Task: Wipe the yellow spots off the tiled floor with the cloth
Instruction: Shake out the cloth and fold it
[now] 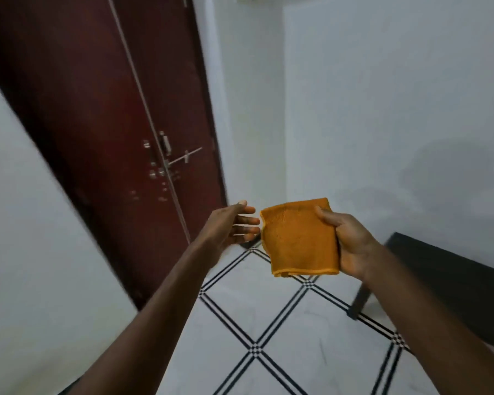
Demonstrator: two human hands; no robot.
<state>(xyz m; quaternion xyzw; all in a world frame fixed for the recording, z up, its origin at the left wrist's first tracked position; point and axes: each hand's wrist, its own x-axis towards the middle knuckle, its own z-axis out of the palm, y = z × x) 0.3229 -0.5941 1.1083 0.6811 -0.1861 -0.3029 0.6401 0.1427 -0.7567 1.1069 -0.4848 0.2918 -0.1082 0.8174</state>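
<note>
A folded orange cloth (300, 238) is held up in front of me, well above the floor. My right hand (351, 243) grips its right edge, thumb on the front face. My left hand (234, 223) hovers just left of the cloth with fingers spread, fingertips a small gap from its left edge and holding nothing. Below lies the white tiled floor (271, 315) with black striped diagonal lines. I can see no yellow spots on the visible part of the floor.
A dark red double door (111, 124) with metal latches stands at the left. White walls (382, 109) meet in a corner ahead. A black table (451, 277) with a dark leg stands at the right, over the floor.
</note>
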